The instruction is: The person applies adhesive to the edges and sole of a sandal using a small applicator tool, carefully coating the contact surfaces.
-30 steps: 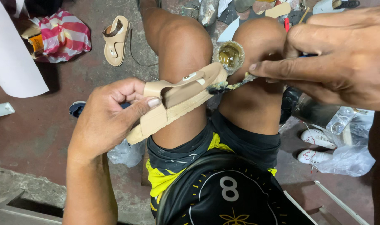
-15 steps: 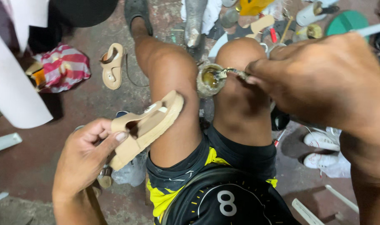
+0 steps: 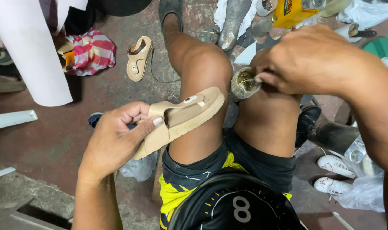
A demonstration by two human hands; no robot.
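A large white paper roll (image 3: pixel 30 51) is seen far to the left of the fingers, leaning over the dark red concrete floor (image 3: pixel 53 140). Beyond the left fingers, near this roll, a red and white striped plastic bag (image 3: pixel 94 51) is lying. A yellow rectangular tin can (image 3: pixel 292 10) is placed above the right fingers, at the top edge.

The beige thong sandal with a thick foam sole (image 3: pixel 181 119) is held by the left hand (image 3: pixel 117 138). The thumb is pressed on the strap side, and the other fingers are curled under the sole, so the sandal is gripped between them. Its front end is resting against the left knee, tilted upward.

A second small beige sandal (image 3: pixel 138 57) is lying on the floor, well apart, above the left fingers.

The small round tin of yellowish glue (image 3: pixel 244 83) is kept between the knees, just under the right fingers. The fingers of the right hand (image 3: pixel 309 59) are pressed together, pinching a thin tool which is dipped into the tin; the tool itself is mostly hidden.
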